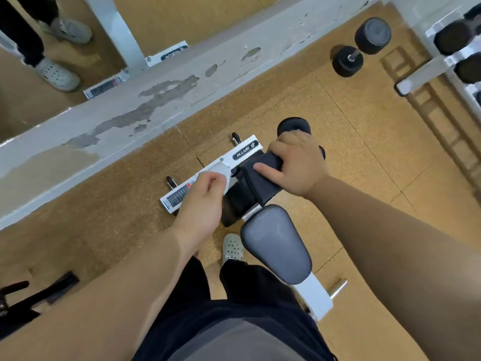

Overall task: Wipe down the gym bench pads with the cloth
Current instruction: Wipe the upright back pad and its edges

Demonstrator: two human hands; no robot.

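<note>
A gym bench stands below me with a dark mesh-textured seat pad (277,243) on a white frame (243,152). Beyond the seat are black roller pads (294,125). My left hand (201,201) pinches a small white cloth (221,171) and holds it against the black pad (240,201) near the frame's foot bar. My right hand (296,162) grips the dark pad (263,175) from above, fingers curled round its end, thumb laid across its top.
A peeling white ledge (130,113) under a wall mirror runs just beyond the bench. A black dumbbell (361,46) lies on the cork-coloured floor at right, beside a dumbbell rack (447,61). My shoe (233,247) stands left of the seat.
</note>
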